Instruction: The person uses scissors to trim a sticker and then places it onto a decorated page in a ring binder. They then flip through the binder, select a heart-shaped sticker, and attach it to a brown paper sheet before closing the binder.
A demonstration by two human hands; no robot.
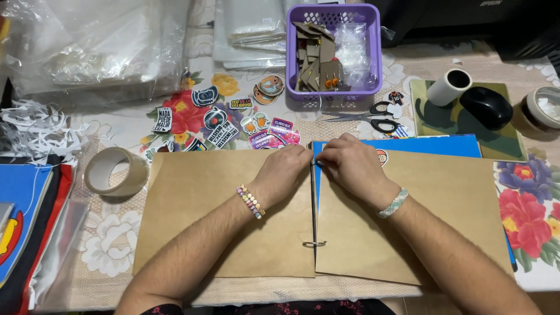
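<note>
A brown kraft-paper album (pixel 233 221) lies open in front of me, its two pages joined by a metal ring (pixel 314 243) near the bottom of the spine. My left hand (pixel 287 171) and my right hand (pixel 349 164) meet at the top of the spine, fingers pinched together on something small there that I cannot make out. A blue sheet (pixel 431 144) shows from under the right page. Each wrist has a beaded bracelet.
Several stickers (pixel 233 116) lie scattered behind the album. A purple basket (pixel 333 49) holds cardboard pieces and small bags. Scissors (pixel 367 116), a tape roll (pixel 114 170), a black mouse (pixel 486 107), a white roll (pixel 448 86), plastic sleeves (pixel 93 46) and coloured sheets (pixel 29 221) surround it.
</note>
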